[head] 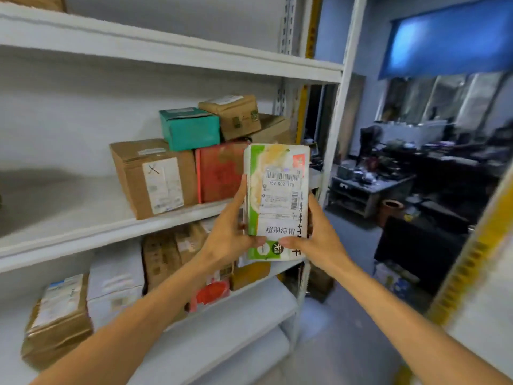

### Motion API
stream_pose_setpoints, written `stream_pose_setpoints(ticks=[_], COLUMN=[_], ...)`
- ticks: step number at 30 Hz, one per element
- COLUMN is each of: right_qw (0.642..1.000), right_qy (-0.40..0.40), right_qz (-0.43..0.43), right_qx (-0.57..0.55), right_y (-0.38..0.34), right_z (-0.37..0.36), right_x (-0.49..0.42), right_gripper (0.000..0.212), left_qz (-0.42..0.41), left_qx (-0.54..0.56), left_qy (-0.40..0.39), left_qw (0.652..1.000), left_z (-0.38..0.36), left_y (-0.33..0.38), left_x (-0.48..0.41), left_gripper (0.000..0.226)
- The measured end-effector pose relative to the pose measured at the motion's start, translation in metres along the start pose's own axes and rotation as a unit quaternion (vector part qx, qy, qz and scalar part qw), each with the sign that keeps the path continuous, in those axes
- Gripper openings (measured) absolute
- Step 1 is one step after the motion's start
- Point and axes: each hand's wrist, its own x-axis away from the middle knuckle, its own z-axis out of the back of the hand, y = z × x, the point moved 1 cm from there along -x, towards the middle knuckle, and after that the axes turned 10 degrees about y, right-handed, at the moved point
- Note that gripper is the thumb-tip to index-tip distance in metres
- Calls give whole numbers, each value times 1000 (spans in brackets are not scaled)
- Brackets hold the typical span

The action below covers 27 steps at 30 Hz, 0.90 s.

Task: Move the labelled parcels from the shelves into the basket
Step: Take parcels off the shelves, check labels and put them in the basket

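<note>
I hold a white and green parcel (277,201) upright in front of the white shelf unit (177,59), its barcode label facing me. My left hand (230,232) grips its left edge with the thumb on the lower front. My right hand (316,240) grips its right edge, thumb also on the lower front. More labelled parcels stay on the middle shelf: a brown box (155,176), a teal box (191,129), a red box (222,170) and a brown box on top (233,115). No basket is in view.
The lower shelf carries several more parcels, among them a brown one (55,320) and a white one (116,284). To the right, past the shelf post (336,151), lies a dim room with cluttered tables (369,190). A yellow and white post (472,262) stands at right.
</note>
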Motion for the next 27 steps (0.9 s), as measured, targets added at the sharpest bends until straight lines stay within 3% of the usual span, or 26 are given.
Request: stream_pose_setpoints(ticks=[7,13,18,27], right_qw=[975,898,815,617], right_qy=[180,362,475,657], right_qz=[-79,-148,-196,-264], right_qx=[103,203,268,342], right_y=[32,21,-11,-86], right_z=[183,312,371,391], right_x=[86,201,315,484], right_gripper=[117,106,106,109], left_qz=[-30,-81,-132,-196], left_qx=[120,197,221,279], left_qy=[-197,-365,-490,-667], left_qw=[973,906,833,662], left_z=[-201,-362,-463,-564], left_y=[40,117,182,282], left_x=[-14,25,107,265], left_gripper=[119,118,123,108])
